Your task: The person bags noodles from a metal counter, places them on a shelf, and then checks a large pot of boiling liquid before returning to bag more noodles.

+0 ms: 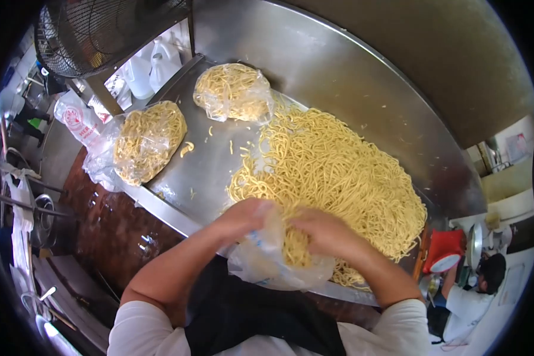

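Observation:
A clear plastic bag (257,268) hangs at the front edge of the metal table, against my dark apron. My left hand (249,215) is closed on the bag's upper rim at its left side. At the bag's mouth, my right hand (317,228) grips a clump of yellow noodles, blurred by motion; some noodles show inside the bag. Just beyond both hands spreads a large pile of loose noodles (350,172). My fingertips are partly hidden by the noodles and the plastic.
Two filled noodle bags, one at the back (234,92) and one at the left edge (149,142), lie on the metal table (204,172). A fan (107,35) stands upper left near white jugs (163,64). At right are a red scale (444,250) and another person (471,302).

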A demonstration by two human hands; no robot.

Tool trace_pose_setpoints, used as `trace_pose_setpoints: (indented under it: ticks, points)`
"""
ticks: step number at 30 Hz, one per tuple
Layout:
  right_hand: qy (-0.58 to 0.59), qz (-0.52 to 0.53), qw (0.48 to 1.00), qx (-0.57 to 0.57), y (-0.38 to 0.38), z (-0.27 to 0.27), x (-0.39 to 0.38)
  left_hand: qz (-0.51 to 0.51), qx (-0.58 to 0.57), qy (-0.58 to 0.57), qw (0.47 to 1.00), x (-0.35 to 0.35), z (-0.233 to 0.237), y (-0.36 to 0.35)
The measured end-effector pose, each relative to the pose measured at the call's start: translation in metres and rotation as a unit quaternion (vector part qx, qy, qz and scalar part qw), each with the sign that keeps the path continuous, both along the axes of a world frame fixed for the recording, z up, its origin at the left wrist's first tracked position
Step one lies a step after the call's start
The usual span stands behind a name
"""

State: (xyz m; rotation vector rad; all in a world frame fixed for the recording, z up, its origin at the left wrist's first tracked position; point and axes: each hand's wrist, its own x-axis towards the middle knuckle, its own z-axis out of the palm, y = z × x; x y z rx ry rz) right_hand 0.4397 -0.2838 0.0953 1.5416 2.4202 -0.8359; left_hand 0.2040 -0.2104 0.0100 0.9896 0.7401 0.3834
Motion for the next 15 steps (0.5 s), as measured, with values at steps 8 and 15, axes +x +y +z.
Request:
trace_pose_setpoints:
  ticks: [8, 15]
  points:
    - [-0.105, -0.231, 0.956, 0.145, 0.001, -0.078, 0.084, -0.172, 0.106, 0.388, 0.899, -0.074, 0.014, -0.001]
    - [0.494, -0.374, 0.781, -0.084, 0.043, 0.001, -0.022, 0.143, -0.023, -0.2, 0.969, 0.031, 0.115, 0.041]
